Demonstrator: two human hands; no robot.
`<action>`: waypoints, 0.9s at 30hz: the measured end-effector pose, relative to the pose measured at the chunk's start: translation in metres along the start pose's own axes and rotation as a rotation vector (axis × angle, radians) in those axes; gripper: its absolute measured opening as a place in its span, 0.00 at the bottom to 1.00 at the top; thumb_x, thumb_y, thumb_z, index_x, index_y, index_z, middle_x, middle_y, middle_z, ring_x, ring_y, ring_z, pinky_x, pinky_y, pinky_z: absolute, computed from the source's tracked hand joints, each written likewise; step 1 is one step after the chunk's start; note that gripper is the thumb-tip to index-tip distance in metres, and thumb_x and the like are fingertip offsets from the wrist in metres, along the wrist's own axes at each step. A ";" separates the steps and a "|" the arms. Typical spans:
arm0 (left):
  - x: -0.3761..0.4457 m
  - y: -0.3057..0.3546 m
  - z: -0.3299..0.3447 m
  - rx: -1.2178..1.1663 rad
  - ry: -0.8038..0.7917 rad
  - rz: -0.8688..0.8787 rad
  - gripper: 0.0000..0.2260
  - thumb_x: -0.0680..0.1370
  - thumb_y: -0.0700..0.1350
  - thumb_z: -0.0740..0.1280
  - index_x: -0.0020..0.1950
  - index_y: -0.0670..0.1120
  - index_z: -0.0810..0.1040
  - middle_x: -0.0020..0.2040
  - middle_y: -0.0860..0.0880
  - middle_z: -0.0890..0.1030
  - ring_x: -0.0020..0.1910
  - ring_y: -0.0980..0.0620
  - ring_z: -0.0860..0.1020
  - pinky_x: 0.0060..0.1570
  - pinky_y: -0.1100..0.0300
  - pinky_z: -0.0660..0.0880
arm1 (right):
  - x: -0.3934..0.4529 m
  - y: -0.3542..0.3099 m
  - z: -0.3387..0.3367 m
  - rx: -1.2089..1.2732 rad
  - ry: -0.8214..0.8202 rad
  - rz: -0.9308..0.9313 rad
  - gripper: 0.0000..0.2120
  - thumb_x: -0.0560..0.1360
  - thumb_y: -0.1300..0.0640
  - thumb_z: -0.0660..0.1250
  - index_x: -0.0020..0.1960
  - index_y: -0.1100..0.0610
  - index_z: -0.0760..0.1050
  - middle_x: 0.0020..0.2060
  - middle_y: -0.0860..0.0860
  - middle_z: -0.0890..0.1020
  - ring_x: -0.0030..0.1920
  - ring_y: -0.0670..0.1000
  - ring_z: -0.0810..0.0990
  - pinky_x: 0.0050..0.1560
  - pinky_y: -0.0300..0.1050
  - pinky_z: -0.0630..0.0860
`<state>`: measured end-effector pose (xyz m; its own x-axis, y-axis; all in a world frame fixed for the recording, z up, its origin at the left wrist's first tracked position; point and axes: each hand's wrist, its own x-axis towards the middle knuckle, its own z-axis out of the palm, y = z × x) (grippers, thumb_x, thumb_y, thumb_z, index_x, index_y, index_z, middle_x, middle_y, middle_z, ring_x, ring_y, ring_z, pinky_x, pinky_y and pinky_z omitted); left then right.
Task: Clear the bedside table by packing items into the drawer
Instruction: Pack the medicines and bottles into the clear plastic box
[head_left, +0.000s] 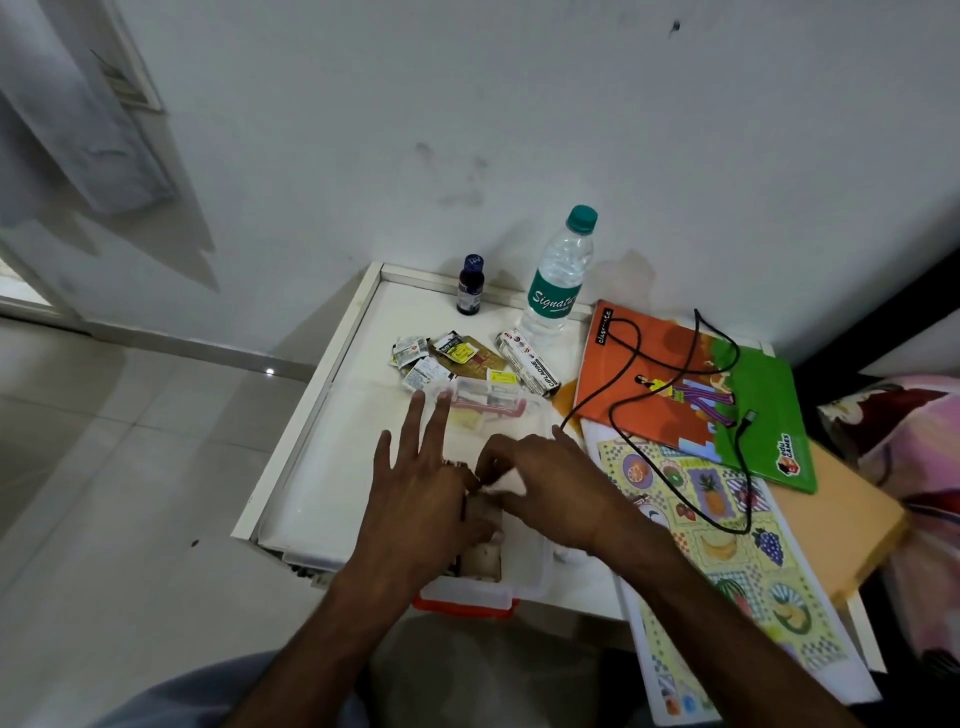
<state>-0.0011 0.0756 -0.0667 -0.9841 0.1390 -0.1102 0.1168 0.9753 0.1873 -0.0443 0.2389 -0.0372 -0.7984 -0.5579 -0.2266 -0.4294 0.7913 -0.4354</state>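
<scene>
1. Bedside table (311, 467): white, set against the far wall. Its near edge is hidden by the arms; its right part lies under books.
2. Fruit-print book (737, 525): near right, overhanging the table's near edge. Its lower corner is too blurred to read.
3. Orange-and-green notebook (675, 395): far right, partly overlapping the fruit-print book.
4. Black cable (675, 369): loops across both books, with one plug end lying on the green part.
5. Clear plastic box (519, 571): table centre, with an orange latch at its near side. Most of the inside is covered by the hands, and the contents are hard to make out.
6. Water bottle (558, 275): upright at the far edge, green cap.
7. Left hand (421, 499): long fingers spread straight over the box, thumb tucked by a small pale thing. Whether it grips this cannot be told.
8. Right hand (545, 478): fingers curled, pinching the same pale thing, which is largely hidden.
9. Medicine carton (527, 361): lying flat beside the bottle's base.
10. Sachets (426, 356): a loose cluster left of the carton, print unreadable.
11. Small dark bottle (470, 286): upright, far left of the water bottle.
</scene>
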 end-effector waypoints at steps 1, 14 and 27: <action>0.000 0.000 -0.001 -0.010 -0.006 0.005 0.28 0.68 0.73 0.62 0.63 0.61 0.77 0.78 0.48 0.30 0.76 0.46 0.28 0.75 0.41 0.44 | 0.001 0.001 -0.006 0.135 0.067 0.017 0.10 0.75 0.53 0.70 0.54 0.46 0.75 0.51 0.42 0.83 0.56 0.44 0.80 0.66 0.54 0.73; 0.000 0.001 -0.004 -0.085 -0.025 -0.019 0.30 0.65 0.73 0.66 0.61 0.59 0.78 0.78 0.48 0.30 0.74 0.48 0.25 0.75 0.43 0.41 | 0.094 0.076 -0.024 0.052 0.325 0.496 0.23 0.72 0.48 0.74 0.60 0.63 0.78 0.53 0.60 0.82 0.52 0.58 0.81 0.51 0.51 0.80; -0.005 -0.001 -0.002 -0.141 0.015 0.001 0.26 0.65 0.70 0.69 0.57 0.58 0.81 0.79 0.48 0.34 0.75 0.49 0.26 0.76 0.42 0.45 | 0.000 0.047 -0.053 0.301 0.663 0.346 0.14 0.71 0.57 0.75 0.57 0.54 0.80 0.47 0.48 0.85 0.45 0.45 0.81 0.46 0.34 0.76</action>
<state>0.0036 0.0740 -0.0647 -0.9860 0.1366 -0.0956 0.0991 0.9412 0.3229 -0.0870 0.2888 -0.0114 -0.9902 0.0462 0.1317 -0.0550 0.7381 -0.6725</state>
